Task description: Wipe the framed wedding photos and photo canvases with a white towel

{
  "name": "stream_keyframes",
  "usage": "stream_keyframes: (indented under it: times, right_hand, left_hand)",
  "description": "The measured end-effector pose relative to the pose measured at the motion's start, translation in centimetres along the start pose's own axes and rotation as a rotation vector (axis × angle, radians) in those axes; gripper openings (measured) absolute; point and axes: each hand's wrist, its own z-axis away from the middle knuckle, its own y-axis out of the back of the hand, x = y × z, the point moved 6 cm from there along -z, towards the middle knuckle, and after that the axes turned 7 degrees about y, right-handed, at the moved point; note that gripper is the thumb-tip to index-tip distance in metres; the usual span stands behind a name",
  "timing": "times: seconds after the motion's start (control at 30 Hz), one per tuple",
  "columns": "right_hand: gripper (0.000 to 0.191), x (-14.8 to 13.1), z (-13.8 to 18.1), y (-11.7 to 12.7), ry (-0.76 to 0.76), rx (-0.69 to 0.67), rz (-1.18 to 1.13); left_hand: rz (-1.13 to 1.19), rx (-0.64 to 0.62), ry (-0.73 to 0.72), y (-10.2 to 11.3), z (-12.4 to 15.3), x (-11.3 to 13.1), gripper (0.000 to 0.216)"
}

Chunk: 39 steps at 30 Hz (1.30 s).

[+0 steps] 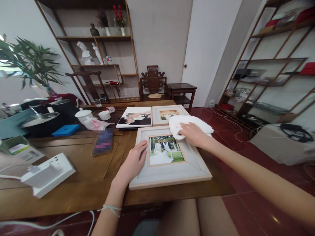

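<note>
A picture frame (168,177) with a wide pale border and a photo of a couple outdoors lies on the wooden table. My left hand (133,161) rests on its left border, fingers stretched toward the far corner. My right hand (192,133) grips a folded white towel (194,122), which covers the frame's far right corner and overlaps the frame behind. That second picture frame (156,111) lies just beyond, partly hidden by the towel. To its left sits a photo panel (137,116) with a partly blurred picture.
On the left of the table stand a white power strip (59,170), a box (21,152), a blue sponge-like block (65,130), a black pan (40,123) and a white teapot (83,114). The near table edge (177,195) runs just below the frame. Shelves (273,59) stand at right.
</note>
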Motion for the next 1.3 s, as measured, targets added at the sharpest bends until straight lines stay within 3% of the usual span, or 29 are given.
stream_keyframes:
  times: [0.23, 0.5, 0.6, 0.8, 0.97, 1.3]
  right_hand:
    - [0.049, -0.9, 2.0, -0.2, -0.004, -0.018, -0.045]
    - [0.051, -6.2, 7.9, 1.7, 0.033, -0.085, -0.274]
    - [0.052, -7.4, 8.8, 1.9, 0.029, -0.088, -0.317]
    - [0.05, -4.1, 4.2, 0.5, -0.075, 0.101, -0.15]
    - [0.045, -1.4, -0.2, -1.2, -0.036, 0.103, -0.078]
    - [0.043, -1.8, 1.2, -1.4, 0.004, 0.035, -0.086]
  left_hand:
    - [0.012, 0.004, 0.012, 0.3, 0.0, 0.2, 0.038]
    - [0.013, -0.005, 0.01, 0.5, 0.1, 0.5, 0.038]
    - [0.009, -0.006, 0.013, 0.4, 0.0, 0.5, 0.039]
    - [0.017, -0.019, -0.008, 0.4, 0.1, 0.6, 0.038]
    - [0.026, -0.02, -0.001, 0.5, 0.1, 0.6, 0.037]
    - [0.074, 0.009, 0.042, 0.8, 0.0, 0.7, 0.036]
